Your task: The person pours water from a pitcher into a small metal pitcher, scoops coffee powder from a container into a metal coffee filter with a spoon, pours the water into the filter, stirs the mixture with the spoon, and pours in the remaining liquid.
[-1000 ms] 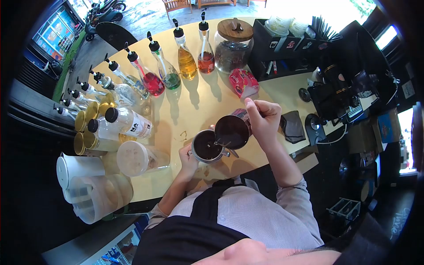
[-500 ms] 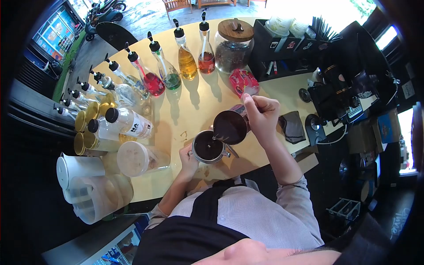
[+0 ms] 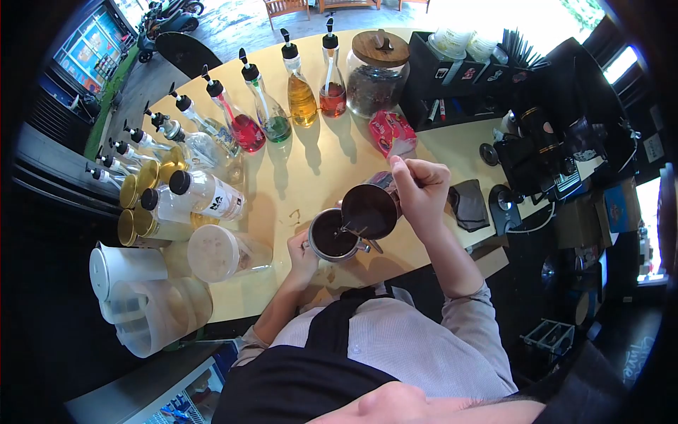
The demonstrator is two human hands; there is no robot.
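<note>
My left hand is closed around the side of a metal pitcher that has dark liquid inside. My right hand grips the handle of a second metal pitcher, tilted to the left with its lip just over the rim of the first. A thin stream of dark liquid runs from the tilted pitcher into the lower one. Behind my right hand lies a red packet. A dark folded cloth rests on the table to the right.
Pump-topped syrup bottles curve along the table's far and left edges. A wooden-lidded glass jar stands at the back, beside a black organizer. Plastic tubs and a white jug stand at left; black equipment is at right.
The right-hand pitcher has tipped slightly further, and more of its inner wall shows. My left hand and the lower pitcher stay almost in place.
</note>
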